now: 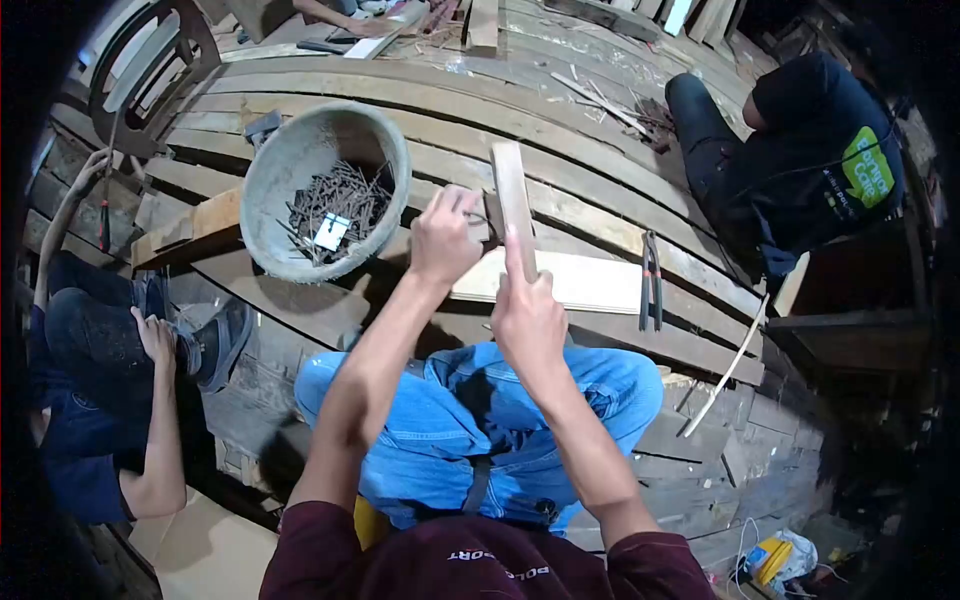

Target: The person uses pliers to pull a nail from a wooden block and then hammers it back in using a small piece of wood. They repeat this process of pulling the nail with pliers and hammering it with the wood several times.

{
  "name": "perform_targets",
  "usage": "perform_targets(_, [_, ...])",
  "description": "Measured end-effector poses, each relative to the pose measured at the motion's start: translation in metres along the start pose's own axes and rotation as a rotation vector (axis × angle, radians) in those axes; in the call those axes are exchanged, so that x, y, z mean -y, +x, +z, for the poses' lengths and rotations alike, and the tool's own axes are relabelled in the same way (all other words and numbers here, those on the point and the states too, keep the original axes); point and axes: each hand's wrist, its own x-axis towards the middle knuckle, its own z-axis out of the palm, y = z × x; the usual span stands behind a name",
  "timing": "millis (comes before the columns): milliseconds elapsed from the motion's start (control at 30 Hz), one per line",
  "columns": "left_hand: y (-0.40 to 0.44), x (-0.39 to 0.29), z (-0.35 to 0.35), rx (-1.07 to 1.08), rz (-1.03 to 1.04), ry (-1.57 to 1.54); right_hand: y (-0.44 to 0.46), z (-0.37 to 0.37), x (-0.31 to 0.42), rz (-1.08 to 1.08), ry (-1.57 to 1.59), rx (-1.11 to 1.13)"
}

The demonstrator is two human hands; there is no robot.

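Note:
My right hand (530, 312) is closed around the lower end of a flat wooden stick (512, 190), its index finger stretched along the wood. Close by on the left, my left hand (447, 238) has curled fingers; a small dark thing shows at their tips, too unclear to name. Under both hands a pale wooden board (590, 281) lies across the slats, with pincers (651, 282) resting over its right end. A grey bucket (262, 215) full of rusty nails (345, 205) stands left of my hands, a small white item lying among the nails.
Behind the bucket is a metal tool head (262, 128). A person in dark clothes (800, 160) sits at the right. Another person (100, 400) sits at the left, near a screwdriver (104, 225). A thin wood strip (727, 370) lies right of my knees.

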Motion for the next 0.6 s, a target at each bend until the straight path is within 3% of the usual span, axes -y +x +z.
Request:
perform_targets(200, [0.004,0.004,0.002,0.032,-0.034,-0.002,-0.034,0.005,-0.005,0.036,0.047,0.045])
perform_targets(300, [0.004,-0.004,0.002,0.014,-0.058,-0.015,0.011,0.0,-0.002,0.036,0.037,-0.025])
perform_targets(500, [0.004,-0.008,0.003,0.004,-0.075,-0.053,-0.037,0.008,-0.01,0.055,0.07,0.047])
perform_targets(600, [-0.002,-0.009,0.006,0.03,-0.09,-0.021,0.014,0.0,-0.009,0.038,0.054,-0.021])
